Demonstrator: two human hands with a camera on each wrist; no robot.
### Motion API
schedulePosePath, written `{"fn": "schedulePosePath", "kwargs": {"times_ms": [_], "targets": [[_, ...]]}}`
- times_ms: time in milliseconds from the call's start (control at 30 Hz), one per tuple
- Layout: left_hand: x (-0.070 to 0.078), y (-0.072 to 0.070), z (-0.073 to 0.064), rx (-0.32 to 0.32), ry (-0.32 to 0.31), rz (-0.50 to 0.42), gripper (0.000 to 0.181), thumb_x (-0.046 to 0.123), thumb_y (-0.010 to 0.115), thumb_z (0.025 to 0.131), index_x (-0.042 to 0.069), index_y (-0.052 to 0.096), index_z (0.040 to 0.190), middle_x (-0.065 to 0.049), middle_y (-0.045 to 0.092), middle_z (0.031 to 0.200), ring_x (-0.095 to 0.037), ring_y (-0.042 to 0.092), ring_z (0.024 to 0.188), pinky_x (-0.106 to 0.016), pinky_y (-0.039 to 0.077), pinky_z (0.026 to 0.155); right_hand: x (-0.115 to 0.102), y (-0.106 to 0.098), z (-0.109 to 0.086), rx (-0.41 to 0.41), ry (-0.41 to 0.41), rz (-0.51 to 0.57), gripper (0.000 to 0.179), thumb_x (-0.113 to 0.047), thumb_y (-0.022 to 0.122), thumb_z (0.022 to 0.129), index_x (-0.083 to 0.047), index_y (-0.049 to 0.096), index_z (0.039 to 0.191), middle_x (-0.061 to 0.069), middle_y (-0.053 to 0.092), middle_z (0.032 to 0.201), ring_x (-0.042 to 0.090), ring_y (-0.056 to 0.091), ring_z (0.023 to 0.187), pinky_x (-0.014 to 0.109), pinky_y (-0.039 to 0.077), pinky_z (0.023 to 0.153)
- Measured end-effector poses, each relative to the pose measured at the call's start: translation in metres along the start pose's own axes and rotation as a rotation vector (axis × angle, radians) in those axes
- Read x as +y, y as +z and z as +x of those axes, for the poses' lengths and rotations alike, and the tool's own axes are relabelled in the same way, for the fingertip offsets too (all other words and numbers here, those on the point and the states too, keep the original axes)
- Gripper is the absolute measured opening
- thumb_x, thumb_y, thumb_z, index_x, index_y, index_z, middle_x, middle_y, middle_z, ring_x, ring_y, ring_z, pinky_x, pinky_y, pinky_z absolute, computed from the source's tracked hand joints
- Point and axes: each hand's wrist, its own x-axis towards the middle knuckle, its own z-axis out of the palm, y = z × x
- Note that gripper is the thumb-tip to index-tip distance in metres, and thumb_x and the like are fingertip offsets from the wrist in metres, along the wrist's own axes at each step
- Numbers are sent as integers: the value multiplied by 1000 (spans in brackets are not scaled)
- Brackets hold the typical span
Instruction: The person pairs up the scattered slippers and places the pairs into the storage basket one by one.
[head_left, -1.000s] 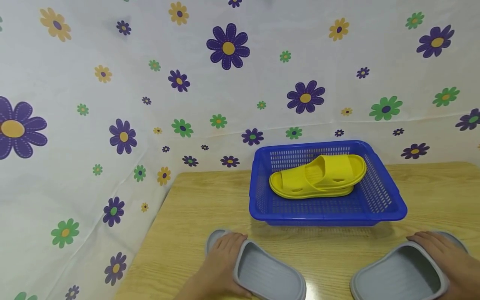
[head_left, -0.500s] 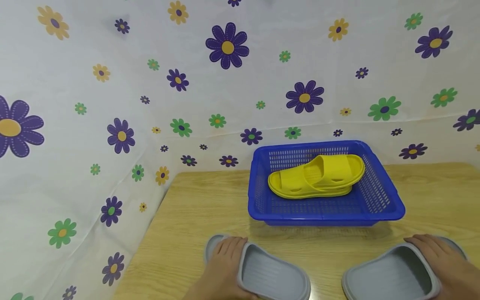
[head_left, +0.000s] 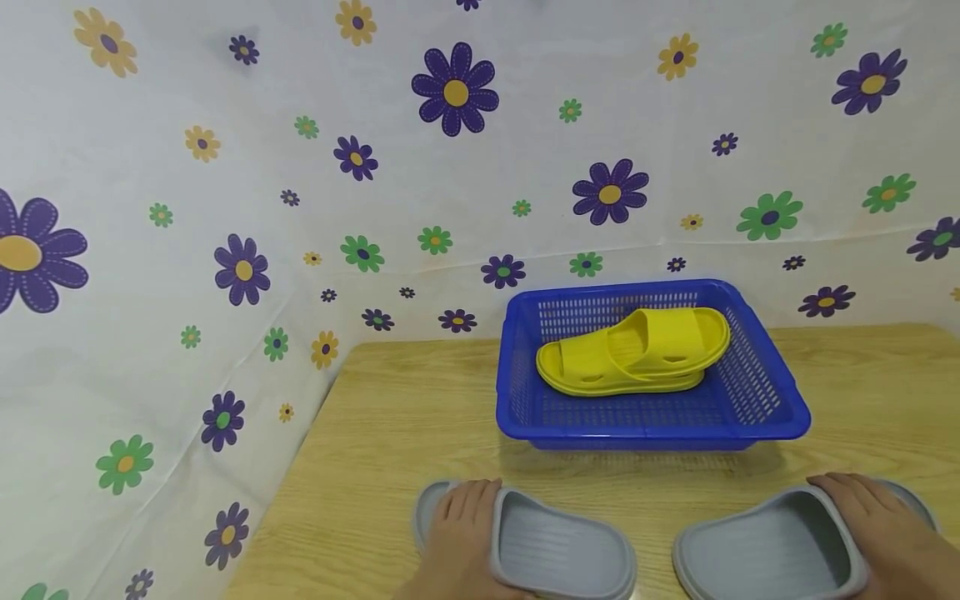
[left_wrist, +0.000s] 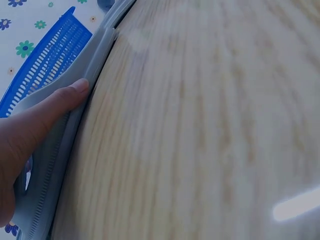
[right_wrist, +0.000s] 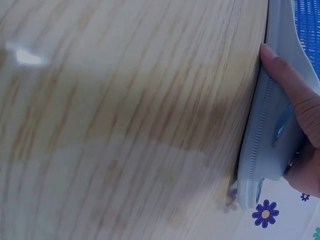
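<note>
Two grey slippers lie near the front of the table, their heel ends pointing toward each other. My left hand (head_left: 461, 537) grips the left grey slipper (head_left: 566, 546) across its strap. In the left wrist view the thumb (left_wrist: 70, 95) presses along the sole's side. The right grey slipper (head_left: 765, 546) is held the same way by my right hand (head_left: 885, 525), and its thumb (right_wrist: 282, 67) lies on the sole's edge in the right wrist view. Behind them, a blue basket (head_left: 645, 433) holds a pair of yellow slippers (head_left: 667, 342), one resting partly on the other.
The wood-grain table (head_left: 375, 417) runs back to a white wall covering (head_left: 435, 183) printed with flowers. This covering also hangs along the table's left side. The basket stands close to the back covering.
The two grey slippers have moved toward each other, the left one to the right and the right one to the left, both still gripped. The basket and yellow slippers stay put.
</note>
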Motion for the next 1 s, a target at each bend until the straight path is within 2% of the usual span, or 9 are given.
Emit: {"fn": "schedulePosePath", "kwargs": {"times_ms": [67, 167, 233, 267, 433, 667, 867, 967, 1000], "targets": [[3, 1, 0, -3, -17, 3, 134, 91, 62, 36, -3, 46, 131, -12, 57, 119, -23, 52, 112, -39, 43, 92, -3, -1, -1, -44, 45, 5, 141, -83, 73, 30, 5, 31, 132, 26, 46, 121, 43, 40, 108, 38, -21, 112], [8, 1, -1, 1, -40, 15, 133, 92, 60, 37, -2, 47, 130, -11, 57, 117, -23, 53, 111, -39, 43, 92, -7, -3, -1, -94, 110, -3, 142, -86, 69, 30, 4, 31, 133, 26, 45, 123, 44, 39, 110, 68, 12, 104], [11, 2, -1, 4, -57, 31, 133, 93, 58, 38, -2, 47, 130, -11, 57, 117, -23, 53, 110, -39, 44, 92, -9, -4, 0, -101, 130, -13, 142, -87, 68, 30, 4, 32, 132, 26, 47, 122, 43, 41, 109, 63, 33, 90], [13, 2, -1, 5, -66, 38, 133, 93, 58, 38, -2, 47, 130, -11, 57, 116, -24, 53, 110, -40, 44, 92, -10, -4, 0, -106, 136, -22, 142, -88, 67, 30, 4, 33, 132, 25, 47, 121, 43, 41, 109, 62, 35, 88], [21, 1, -1, -19, -107, 55, 134, 93, 59, 38, -3, 46, 131, -12, 56, 118, -25, 52, 110, -42, 44, 91, -14, -3, 1, -100, 132, -33, 138, -89, 65, 31, 3, 34, 130, 24, 49, 119, 43, 44, 107, 64, 38, 85], [26, 2, 2, -35, -132, 52, 134, 94, 56, 40, -2, 45, 132, -11, 55, 119, -26, 51, 111, -43, 43, 91, -19, 0, 3, 5, 79, -19, 133, -86, 70, 29, 3, 41, 123, 22, 54, 111, 41, 50, 100, 58, 40, 82], [27, 4, 4, 10, -93, 69, 134, 95, 55, 39, -3, 47, 130, -11, 55, 118, -25, 51, 109, -41, 42, 89, -25, -4, 6, -89, 141, -10, 134, -88, 67, 30, 2, 40, 125, 21, 53, 115, 41, 48, 104, 62, 40, 85], [22, 6, 5, 8, -19, 65, 135, 93, 58, 38, -4, 46, 131, -12, 54, 118, -24, 51, 109, -40, 43, 89, -23, -3, 5, -89, 136, 33, 133, -85, 70, 32, 2, 39, 128, 21, 52, 118, 41, 46, 106, 60, 37, 86], [18, 6, 4, -4, 11, 55, 136, 92, 60, 38, -4, 44, 132, -12, 54, 120, -24, 51, 110, -40, 43, 90, -21, -2, 3, -81, 122, 42, 133, -84, 71, 34, 2, 38, 130, 20, 52, 119, 41, 46, 107, 64, 30, 95]]}}
